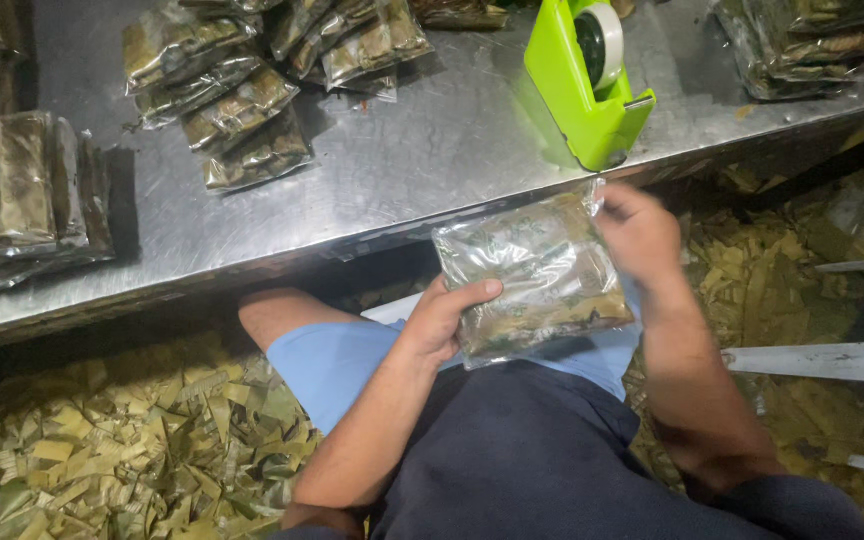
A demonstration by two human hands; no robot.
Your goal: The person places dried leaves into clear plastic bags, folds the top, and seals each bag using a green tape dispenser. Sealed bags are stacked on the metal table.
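My left hand (442,320) and right hand (640,232) both grip a clear packet (532,275) at frame centre, below the worktop (422,160) and green tape dispenser (587,85).

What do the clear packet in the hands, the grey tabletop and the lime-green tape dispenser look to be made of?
Clear crinkled packet: thin glossy plastic film, judging by glare and wrinkles; the flat green-brown contents look like folded leaves. Grey tabletop: probably stainless steel, dull brushed sheen with scuffs. Lime-green tape dispenser: seemingly moulded hard plastic, smooth and evenly coloured. Left hand and right hand grip the packet.
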